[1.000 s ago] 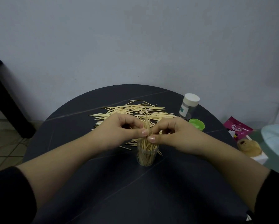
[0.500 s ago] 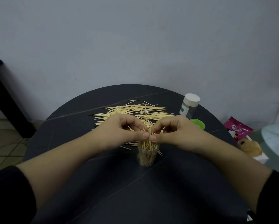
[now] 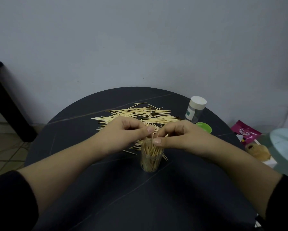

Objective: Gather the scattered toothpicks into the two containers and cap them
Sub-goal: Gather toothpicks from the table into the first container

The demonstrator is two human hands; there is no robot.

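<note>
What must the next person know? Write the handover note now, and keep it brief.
Open container: upright near the table's centre, well filled, uncapped.
Left hand: fingers curled beside its mouth; whether it holds anything is unclear.
Right hand: pinches toothpicks just above the mouth.
Left to do: the loose pile lies behind the hands. The green lid lies off to the right. The white-capped container stands behind it, contents unclear.
</note>
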